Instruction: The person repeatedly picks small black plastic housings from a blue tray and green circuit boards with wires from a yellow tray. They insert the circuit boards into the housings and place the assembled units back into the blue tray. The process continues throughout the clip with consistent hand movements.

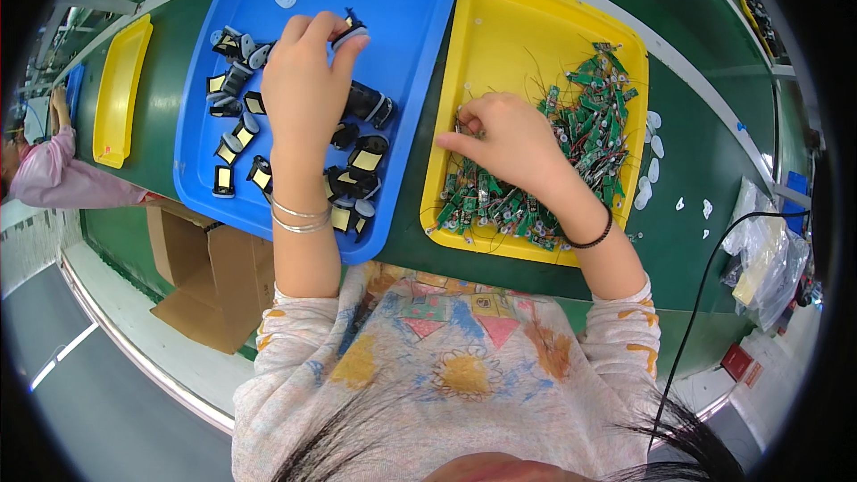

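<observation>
In my left hand, between thumb and fingers, is a small black plastic part with a grey pad, held over the blue tray. Beneath and around that hand, several similar black parts lie in the tray, some with pale yellow faces. My right hand hovers above the left side of the yellow tray, its fingers curled and its thumb pointing left. Whatever those fingers hold, if anything, is hidden. Beside and below it is a heap of small green circuit boards with thin wires.
White pieces lie on the green table right of the yellow tray. Farther right are clear plastic bags and a black cable. At left are another yellow tray, a cardboard box and a person's pink sleeve.
</observation>
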Action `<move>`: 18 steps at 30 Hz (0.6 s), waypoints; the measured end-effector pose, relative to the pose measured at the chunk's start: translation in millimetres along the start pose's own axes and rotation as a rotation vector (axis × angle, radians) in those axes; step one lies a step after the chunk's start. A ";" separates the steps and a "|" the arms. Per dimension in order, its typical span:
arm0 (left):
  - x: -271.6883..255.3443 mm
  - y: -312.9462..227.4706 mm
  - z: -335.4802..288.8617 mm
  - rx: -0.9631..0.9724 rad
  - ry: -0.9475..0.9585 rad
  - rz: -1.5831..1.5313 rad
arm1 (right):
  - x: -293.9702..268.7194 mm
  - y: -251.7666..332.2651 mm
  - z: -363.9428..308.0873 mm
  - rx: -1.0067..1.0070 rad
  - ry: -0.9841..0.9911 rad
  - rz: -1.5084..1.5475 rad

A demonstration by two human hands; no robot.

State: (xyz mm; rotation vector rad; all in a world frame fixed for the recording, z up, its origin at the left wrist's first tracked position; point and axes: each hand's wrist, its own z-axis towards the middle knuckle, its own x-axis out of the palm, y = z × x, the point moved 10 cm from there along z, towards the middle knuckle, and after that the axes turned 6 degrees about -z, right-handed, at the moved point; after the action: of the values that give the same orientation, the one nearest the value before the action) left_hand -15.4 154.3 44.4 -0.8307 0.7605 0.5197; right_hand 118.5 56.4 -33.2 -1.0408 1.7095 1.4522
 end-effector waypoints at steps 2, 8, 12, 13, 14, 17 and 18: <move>-3.4 -16.1 1.2 -0.026 0.014 -0.153 | 0.1 -5.6 -4.7 0.055 -0.083 0.127; 24.8 -39.1 -14.8 -0.173 0.207 -0.977 | -29.7 -9.3 -16.9 -0.008 -0.374 0.480; 43.8 -57.0 -27.5 -0.193 0.374 -1.230 | -70.2 -7.7 -31.4 -0.134 -0.458 0.961; 47.1 -63.0 -29.9 -0.175 0.404 -1.262 | -74.0 -9.0 -34.3 -0.171 -0.460 1.112; 48.8 -70.1 -33.8 -0.189 0.445 -1.329 | -77.5 -6.3 -37.2 -0.274 -0.447 1.258; 60.2 -82.0 -43.6 -0.244 0.510 -1.413 | -77.6 -5.2 -40.0 -0.296 -0.408 1.321; 61.7 -86.6 -46.4 -0.302 0.605 -1.412 | -75.1 -5.1 -41.0 -0.256 -0.413 1.357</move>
State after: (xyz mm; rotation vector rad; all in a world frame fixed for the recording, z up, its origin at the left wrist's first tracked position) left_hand 63.6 74.2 16.3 -1.5879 0.4523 -0.9404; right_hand 158.7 27.3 36.7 0.5517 1.9449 2.4592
